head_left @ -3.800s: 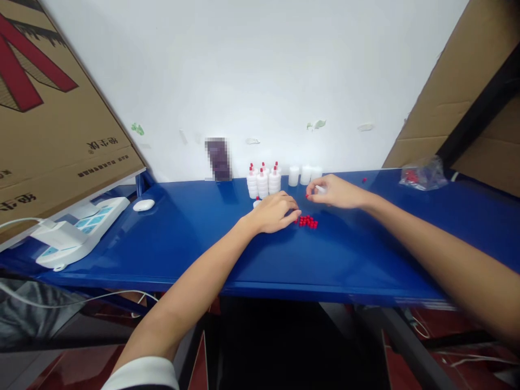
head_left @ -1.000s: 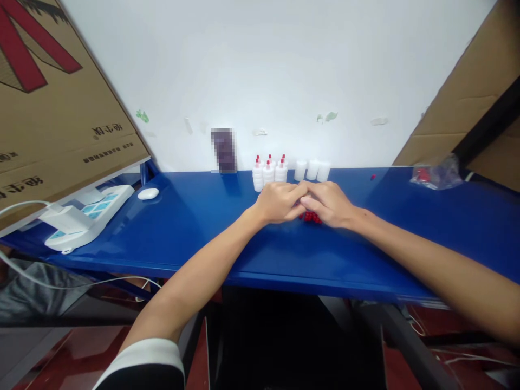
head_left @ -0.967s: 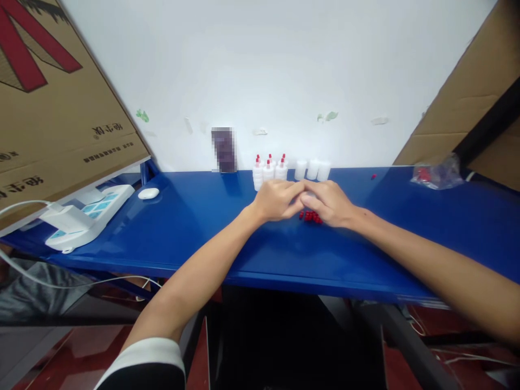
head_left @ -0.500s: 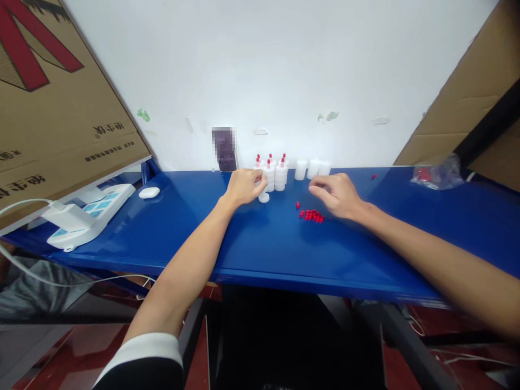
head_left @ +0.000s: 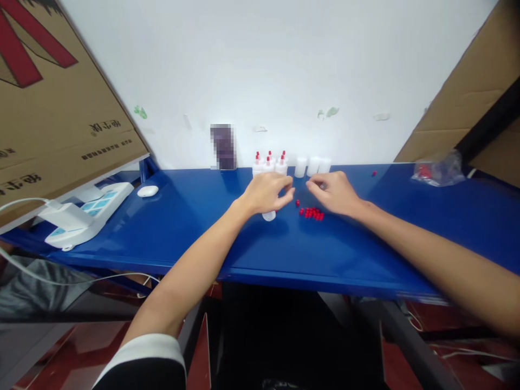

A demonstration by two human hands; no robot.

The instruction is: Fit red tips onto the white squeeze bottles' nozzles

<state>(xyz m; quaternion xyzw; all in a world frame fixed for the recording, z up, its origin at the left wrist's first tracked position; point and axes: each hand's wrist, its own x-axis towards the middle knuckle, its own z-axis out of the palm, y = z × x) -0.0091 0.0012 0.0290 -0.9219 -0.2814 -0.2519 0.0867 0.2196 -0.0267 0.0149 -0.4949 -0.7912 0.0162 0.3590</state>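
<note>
My left hand [head_left: 268, 193] is curled, with thumb and index finger bent towards the right. A white plastic bottle [head_left: 268, 215] pokes out beneath the palm, its round end facing me and the rest hidden by the hand. My right hand [head_left: 333, 193] is closed in a pinch just right of it; what the fingertips hold, if anything, is too small to make out. Between and below the hands lies a loose pile of small red caps [head_left: 313, 213]. Behind my left hand stand several white bottles with red-tipped nozzles [head_left: 268, 165], partly covered by the hand.
Several white bottles without nozzles [head_left: 312, 166] stand by the wall. A phone [head_left: 225, 147] leans there too. A white earbud case [head_left: 147, 191] and power strip [head_left: 91, 216] are left. At right lie a clear bag [head_left: 436, 170] with red pieces and a stray red cap [head_left: 374, 173].
My left hand has moved right and slightly nearer me, away from the nozzle bottles' left side, with the white bottle beneath it. My right hand has stayed almost in place.
</note>
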